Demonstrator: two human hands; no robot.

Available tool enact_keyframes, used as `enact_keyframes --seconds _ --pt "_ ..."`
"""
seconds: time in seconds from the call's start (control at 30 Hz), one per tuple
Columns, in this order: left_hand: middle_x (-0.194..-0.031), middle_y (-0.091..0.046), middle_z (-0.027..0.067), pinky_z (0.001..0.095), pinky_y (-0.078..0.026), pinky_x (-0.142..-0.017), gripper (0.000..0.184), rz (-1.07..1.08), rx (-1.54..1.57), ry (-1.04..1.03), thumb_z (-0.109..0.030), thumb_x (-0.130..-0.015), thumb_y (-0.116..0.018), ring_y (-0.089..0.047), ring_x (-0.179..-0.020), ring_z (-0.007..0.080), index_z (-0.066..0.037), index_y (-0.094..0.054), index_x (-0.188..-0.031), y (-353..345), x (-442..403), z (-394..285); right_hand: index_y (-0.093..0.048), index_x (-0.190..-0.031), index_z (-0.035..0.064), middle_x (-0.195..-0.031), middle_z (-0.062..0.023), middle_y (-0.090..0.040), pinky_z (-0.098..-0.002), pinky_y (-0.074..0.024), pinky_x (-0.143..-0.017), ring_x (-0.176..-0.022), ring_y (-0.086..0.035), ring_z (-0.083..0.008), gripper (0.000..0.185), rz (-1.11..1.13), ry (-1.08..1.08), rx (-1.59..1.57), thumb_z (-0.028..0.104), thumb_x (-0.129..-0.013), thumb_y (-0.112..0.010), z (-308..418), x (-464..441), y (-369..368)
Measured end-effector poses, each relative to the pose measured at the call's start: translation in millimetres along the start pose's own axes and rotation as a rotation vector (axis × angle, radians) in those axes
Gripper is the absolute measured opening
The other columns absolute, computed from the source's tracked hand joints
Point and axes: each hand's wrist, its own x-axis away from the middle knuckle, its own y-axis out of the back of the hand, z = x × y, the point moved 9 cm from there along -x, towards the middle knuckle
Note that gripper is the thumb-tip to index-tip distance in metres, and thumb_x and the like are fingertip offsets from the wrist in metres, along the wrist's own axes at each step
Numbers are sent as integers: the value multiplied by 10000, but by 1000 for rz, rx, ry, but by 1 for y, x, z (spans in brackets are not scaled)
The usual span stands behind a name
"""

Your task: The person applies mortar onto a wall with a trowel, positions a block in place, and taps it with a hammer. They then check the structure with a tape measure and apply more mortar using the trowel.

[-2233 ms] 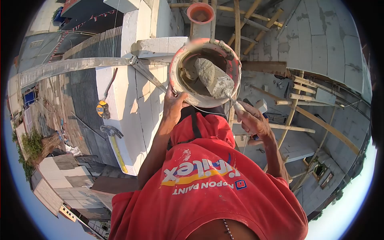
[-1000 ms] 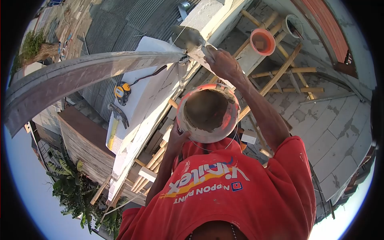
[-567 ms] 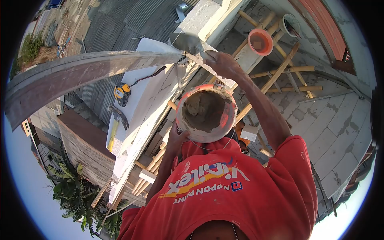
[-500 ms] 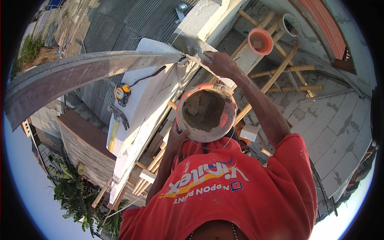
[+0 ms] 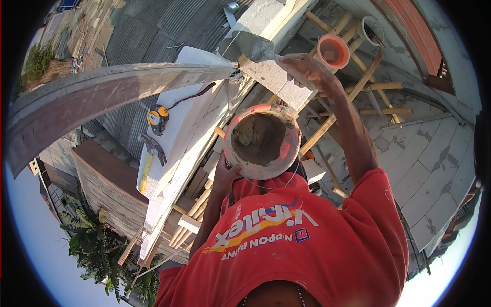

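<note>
- While the left hand [image 5: 225,175] held the bucket [image 5: 250,170] just before the red shirt [image 5: 276,250], fingers curled against its side, grey smears covered much of its reddish wall
- Lumpy grey-brown mortar [image 5: 260,138] lay inside, below the rim
- Fingers of the right hand [image 5: 309,71] wrapped the handle of the trowel [image 5: 246,47], its broad grey blade beside the pale block [image 5: 276,78]

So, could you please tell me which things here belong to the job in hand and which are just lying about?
Part of the job, it seems:
trowel, in the right hand
bucket of mortar, held by the left hand

Apparently just lying about:
tape measure
hammer
orange bucket
white bucket
</note>
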Motion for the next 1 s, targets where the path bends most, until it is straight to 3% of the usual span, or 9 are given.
enact_keyframes --seconds 0.1,0.2,0.27,0.47,0.67,0.77,0.87,0.93,1.0 --pt "-1390 -541 162 370 -595 -931 814 4 -3 -7 -87 -851 -655 -622 -1193 258 -23 -257 -1557 3 -3 6 -671 -1140 48 -751 -20 -625 -246 -475 -489 -550 -577 -80 466 97 141 31 482 -986 -598 10 -10 -3" --pt "-1390 -544 162 372 -590 -935 803 -1 -3 19 -81 -845 -644 -620 -1194 259 -20 -271 -1554 2 -3 6 -668 -1099 54 -727 -13 -615 -240 -457 -474 -541 -570 -80 435 112 -165 -90 468 -975 -614 -2 -20 8" --pt "-1385 -547 161 373 -587 -937 804 3 -8 -10 -82 -843 -640 -623 -1189 258 -21 -271 -1555 4 -5 11 -684 -990 67 -682 -14 -611 -249 -425 -432 -501 -550 -83 400 220 -35 -56 462 -958 -632 3 -21 21" --pt "-1363 -556 150 370 -587 -935 812 3 -12 1 -83 -837 -636 -630 -1176 252 -25 -264 -1556 7 -5 12 -707 -937 74 -652 -10 -599 -263 -395 -409 -473 -527 -84 416 272 -248 194 486 -933 -651 11 5 61" --pt "-1384 -535 149 369 -597 -935 805 -13 18 26 -62 -831 -623 -621 -1192 255 -30 -268 -1553 2 -4 10 -701 -952 74 -626 -15 -560 -271 -432 -458 -482 -543 -119 448 103 97 281 519 -931 -651 21 -33 40" --pt "-1389 -530 151 369 -598 -939 803 -22 -8 31 -57 -830 -622 -614 -1206 258 -37 -271 -1553 3 -6 11 -705 -935 52 -615 -31 -566 -291 -461 -474 -497 -574 -138 464 49 63 449 507 -954 -612 25 -66 27" --pt "-1396 -526 152 369 -595 -942 808 -19 -1 42 -59 -831 -623 -609 -1217 261 -42 -270 -1557 2 -5 10 -703 -819 17 -587 -68 -590 -344 -505 -503 -510 -611 -174 529 23 369 851 498 -975 -550 73 -75 0" --pt "-1401 -524 151 370 -594 -944 811 -8 9 43 -62 -833 -627 -607 -1220 263 -44 -268 -1560 0 -4 11 -708 -990 36 -631 -98 -591 -365 -557 -574 -541 -641 -210 537 -57 402 1014 523 -1025 -483 52 -149 4" --pt "-1404 -522 150 370 -592 -945 813 5 9 33 -65 -834 -631 -606 -1222 264 -42 -266 -1561 0 -6 11 -696 -942 27 -647 -112 -611 -399 -557 -596 -561 -661 -227 544 -170 282 950 521 -1022 -482 73 -150 7"
